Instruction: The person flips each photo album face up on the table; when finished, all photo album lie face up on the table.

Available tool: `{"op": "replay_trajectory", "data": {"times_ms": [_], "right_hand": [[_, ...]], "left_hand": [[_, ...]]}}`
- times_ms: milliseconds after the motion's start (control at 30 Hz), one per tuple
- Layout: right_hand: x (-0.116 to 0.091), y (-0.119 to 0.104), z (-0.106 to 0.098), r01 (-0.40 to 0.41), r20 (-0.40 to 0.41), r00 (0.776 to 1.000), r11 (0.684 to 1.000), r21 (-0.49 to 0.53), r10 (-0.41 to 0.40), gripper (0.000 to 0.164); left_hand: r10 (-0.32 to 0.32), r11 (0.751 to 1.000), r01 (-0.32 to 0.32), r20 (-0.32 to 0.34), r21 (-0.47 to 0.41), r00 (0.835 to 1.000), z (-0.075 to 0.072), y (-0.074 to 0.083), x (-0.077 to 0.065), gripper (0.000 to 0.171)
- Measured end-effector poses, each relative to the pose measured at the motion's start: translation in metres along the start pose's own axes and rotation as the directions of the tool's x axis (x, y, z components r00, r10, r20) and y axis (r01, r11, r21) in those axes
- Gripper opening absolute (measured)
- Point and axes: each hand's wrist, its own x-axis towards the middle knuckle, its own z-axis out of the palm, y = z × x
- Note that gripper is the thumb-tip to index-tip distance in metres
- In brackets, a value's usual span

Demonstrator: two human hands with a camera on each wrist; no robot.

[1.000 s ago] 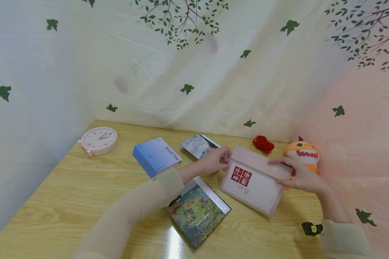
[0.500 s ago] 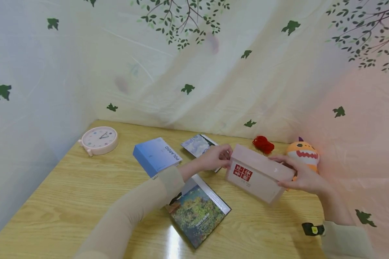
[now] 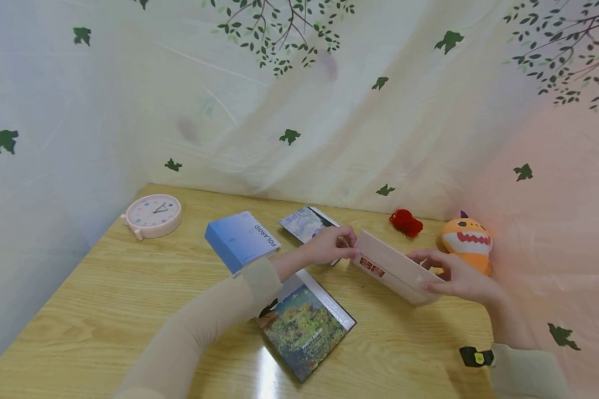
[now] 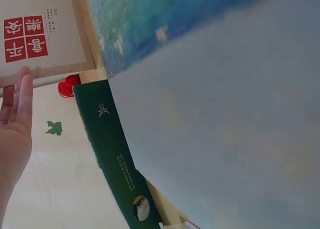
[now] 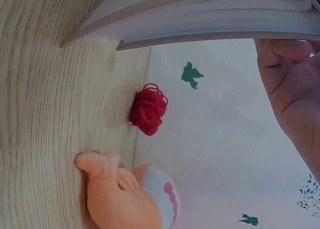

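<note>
A thick pale pink book (image 3: 396,271) with red square characters on its cover is held tilted over the table, spine upward. At its left end, my left hand (image 3: 333,244) pinches the corner with thumb and fingers. The right hand (image 3: 456,277) grips the opposite end, thumb at the near side and fingers over the far side. In the left wrist view, fingertips of the left hand (image 4: 19,119) touch the cover's edge. The right wrist view looks at the side of the book (image 5: 210,19), showing covers and inner layers, with the right hand (image 5: 295,79) at its end.
A painted photo album (image 3: 306,332) lies in front of the left forearm. Behind are a blue POLAROID box (image 3: 242,241) and another painted book (image 3: 304,223). A pink clock (image 3: 153,216) is far left; red yarn (image 3: 406,223) and an orange plush toy (image 3: 466,244) stand right.
The pink book has tipped up steadily, its lower edge swinging away so the cover narrows from view and the spine faces up. Both hands keep hold; the right hand has shifted slightly.
</note>
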Motion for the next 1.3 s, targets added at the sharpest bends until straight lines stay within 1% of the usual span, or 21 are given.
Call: {"op": "replay_trajectory", "data": {"times_ms": [133,233,300,400,500,667,767,833,900,967,1067,1233,1300], "right_hand": [[0.001,0.000,0.002,-0.016,0.035,0.999,1.000,-0.014,0.016,0.045],[0.002,0.000,0.005,-0.031,0.062,0.998,0.999,-0.019,0.032,0.045],[0.004,0.000,0.008,-0.034,0.075,0.997,0.999,-0.007,0.034,0.045],[0.007,0.003,0.012,-0.036,0.094,0.995,0.999,0.017,0.034,0.045],[0.010,0.009,0.017,-0.017,0.116,0.993,1.000,0.021,0.014,0.046],[0.013,0.016,0.029,0.031,0.120,0.992,0.999,-0.039,-0.026,0.046],[0.014,0.015,0.035,0.006,0.117,0.993,0.998,-0.062,0.001,0.048],[0.015,0.016,0.037,-0.024,0.136,0.990,0.998,-0.061,0.032,0.052],[0.015,0.017,0.040,-0.067,0.177,0.982,0.998,-0.023,0.070,0.058],[0.016,0.020,0.043,-0.096,0.226,0.970,0.995,0.015,0.090,0.064],[0.018,0.023,0.045,-0.126,0.262,0.958,0.991,0.040,0.112,0.070],[0.021,0.024,0.049,-0.136,0.235,0.963,0.991,-0.007,0.134,0.073],[0.021,0.024,0.050,-0.142,0.229,0.963,0.990,-0.023,0.143,0.074]], "left_hand": [[-0.021,0.999,0.022,0.011,-0.024,1.000,0.000,-0.001,-0.003,0.012],[-0.044,0.998,0.045,0.019,-0.034,0.999,-0.001,-0.002,-0.006,0.013],[-0.057,0.998,0.057,0.021,-0.029,0.998,-0.001,-0.002,-0.008,0.012],[-0.058,0.998,0.059,0.032,-0.025,0.998,-0.003,-0.003,-0.011,0.011],[-0.053,0.999,0.053,0.061,0.012,0.997,-0.004,-0.006,-0.013,0.010],[-0.024,0.991,0.009,0.113,0.130,0.993,-0.004,-0.013,-0.018,0.010],[0.000,0.985,-0.022,0.131,0.168,0.991,-0.004,-0.014,-0.020,0.011],[-0.001,0.985,-0.024,0.143,0.172,0.990,-0.004,-0.014,-0.021,0.011],[-0.020,0.987,-0.006,0.159,0.161,0.987,-0.005,-0.016,-0.021,0.011],[-0.036,0.988,0.009,0.174,0.155,0.984,-0.005,-0.016,-0.022,0.011],[-0.061,0.991,0.037,0.187,0.131,0.980,-0.005,-0.016,-0.023,0.009],[-0.102,0.995,0.101,0.174,0.018,0.979,-0.004,-0.018,-0.023,0.006],[-0.112,0.993,0.115,0.171,-0.009,0.979,-0.003,-0.018,-0.023,0.008]]}}
